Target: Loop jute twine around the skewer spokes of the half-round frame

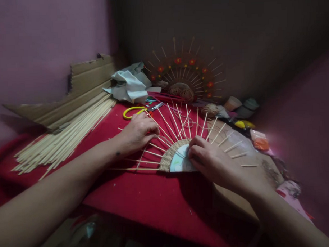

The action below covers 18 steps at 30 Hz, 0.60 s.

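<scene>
A half-round piece (pixel 167 157) with a woven twine band, a pale blue centre and thin sticks fanning outward lies on the red cloth (pixel 145 192). My left hand (pixel 143 129) is closed over the sticks at its left side; what its fingers pinch is too small to make out. My right hand (pixel 205 156) is closed at the right part of the pale centre, its fingertips hiding what they hold. Loose thin twine (pixel 190 122) loops over the upper sticks, and a strand runs between the hands.
Yellow-handled scissors (pixel 130 113) lie behind my left hand. A bundle of sticks (pixel 70 134) and torn cardboard (pixel 90 77) are at left, near a crumpled cloth (pixel 130 85). A flower-decorated fan piece (pixel 178 61) stands behind. Small packets (pixel 261 143) line the right side.
</scene>
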Each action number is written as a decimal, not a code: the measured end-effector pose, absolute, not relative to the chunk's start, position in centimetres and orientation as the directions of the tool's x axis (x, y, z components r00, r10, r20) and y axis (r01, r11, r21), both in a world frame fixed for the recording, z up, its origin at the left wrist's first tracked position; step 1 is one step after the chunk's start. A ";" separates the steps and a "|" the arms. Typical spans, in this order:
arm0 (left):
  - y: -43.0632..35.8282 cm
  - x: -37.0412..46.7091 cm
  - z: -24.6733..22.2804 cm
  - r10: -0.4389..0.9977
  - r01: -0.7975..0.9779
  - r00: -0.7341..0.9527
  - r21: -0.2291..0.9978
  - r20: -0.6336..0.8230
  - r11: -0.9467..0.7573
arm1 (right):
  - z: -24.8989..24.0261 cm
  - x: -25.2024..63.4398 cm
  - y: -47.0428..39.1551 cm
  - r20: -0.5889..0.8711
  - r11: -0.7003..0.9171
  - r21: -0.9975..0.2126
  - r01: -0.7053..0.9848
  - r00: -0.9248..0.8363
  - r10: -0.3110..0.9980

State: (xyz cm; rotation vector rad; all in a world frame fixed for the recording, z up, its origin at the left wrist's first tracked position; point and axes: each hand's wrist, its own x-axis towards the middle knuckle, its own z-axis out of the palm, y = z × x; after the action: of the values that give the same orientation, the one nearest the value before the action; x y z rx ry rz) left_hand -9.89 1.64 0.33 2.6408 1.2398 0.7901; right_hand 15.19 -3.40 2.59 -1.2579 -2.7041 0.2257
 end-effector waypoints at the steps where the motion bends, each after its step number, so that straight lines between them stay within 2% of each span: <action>1: 1.7 -9.9 0.3 0.743 0.681 0.530 0.317 0.410 -0.660 | 2.9 15.2 -3.4 0.097 0.633 -0.183 0.752 -0.627 0.773; 4: 1.7 -9.9 0.2 0.739 0.677 0.530 0.317 0.417 -0.664 | 4.4 15.7 -3.0 0.161 0.582 -0.147 0.800 -0.561 0.812; 9: 1.6 -9.9 0.2 0.733 0.680 0.534 0.300 0.422 -0.669 | 6.8 18.1 -1.1 0.143 0.536 -0.115 0.836 -0.520 0.842; 12: 1.6 -9.8 0.2 0.728 0.676 0.535 0.300 0.427 -0.673 | 7.8 19.5 0.7 0.181 0.518 -0.113 0.848 -0.495 0.850; 14: 1.5 -9.8 0.3 0.729 0.676 0.536 0.301 0.425 -0.672 | 8.4 19.4 1.9 0.205 0.510 -0.188 0.839 -0.475 0.856; 18: 1.4 -9.7 0.2 0.736 0.683 0.533 0.301 0.417 -0.665 | 9.3 16.0 4.3 0.205 0.464 -0.521 0.716 -0.423 0.883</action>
State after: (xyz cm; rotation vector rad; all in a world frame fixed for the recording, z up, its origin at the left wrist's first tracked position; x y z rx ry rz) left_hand -9.70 1.38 0.22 2.6611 1.2357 0.7978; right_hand 15.97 4.28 9.30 -1.3343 -2.2660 0.4955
